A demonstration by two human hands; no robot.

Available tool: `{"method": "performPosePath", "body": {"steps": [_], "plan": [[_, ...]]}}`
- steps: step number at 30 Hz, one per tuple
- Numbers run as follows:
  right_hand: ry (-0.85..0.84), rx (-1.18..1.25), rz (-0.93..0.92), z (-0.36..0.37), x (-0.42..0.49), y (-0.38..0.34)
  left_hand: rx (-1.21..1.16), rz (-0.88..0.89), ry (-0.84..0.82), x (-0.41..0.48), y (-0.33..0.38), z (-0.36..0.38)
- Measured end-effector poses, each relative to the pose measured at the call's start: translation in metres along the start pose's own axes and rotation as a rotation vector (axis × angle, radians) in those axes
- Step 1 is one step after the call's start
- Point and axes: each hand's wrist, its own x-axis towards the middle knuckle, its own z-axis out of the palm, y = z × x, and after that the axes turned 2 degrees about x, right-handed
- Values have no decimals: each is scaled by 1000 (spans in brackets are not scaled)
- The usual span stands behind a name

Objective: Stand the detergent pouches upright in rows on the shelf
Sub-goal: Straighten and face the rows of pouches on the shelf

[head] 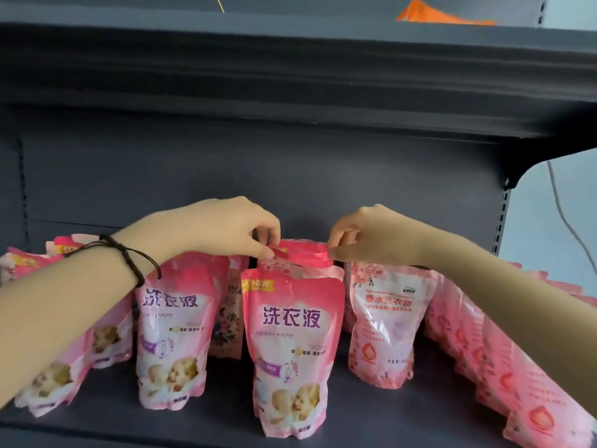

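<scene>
Head view: left hand (232, 227) and right hand (365, 236) each pinch a top corner of one pink pouch (302, 253), upright mid shelf (226, 399), directly behind the front pouch (290, 344) near the front edge.

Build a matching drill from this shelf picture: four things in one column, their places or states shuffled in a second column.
1 left hand
2 pouch marked NEW
3 orange item
4 black bracelet

A on the upper shelf
B round the left wrist
C pinches the rear pouch's top corner
D stands upright near the lower shelf's front

Pairs: 1-C, 2-D, 3-A, 4-B
</scene>
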Motion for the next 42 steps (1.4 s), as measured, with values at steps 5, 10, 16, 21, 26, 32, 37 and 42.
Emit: {"method": "performPosePath", "body": {"steps": [5,10,16,21,26,32,37,42], "plan": [[-20,61,-29,10,29,17,-174,35,-12,17,-28,15],[-185,100,-7,27,34,20,-407,93,-114,23,-32,31],[-82,80,2,41,37,24,-458,55,-43,34,-25,47],[-30,122,31,36,44,29,-419,27,0,46,-30,47],[103,442,132,12,49,35,-689,-29,145,55,-35,29],[430,834,104,-29,52,36,-959,-46,361,76,-14,-22],[641,954,101,-53,38,47,-996,-32,449,93,22,-45],[723,1071,117,-55,7,65,-985,-41,448,105,61,-39]]}}
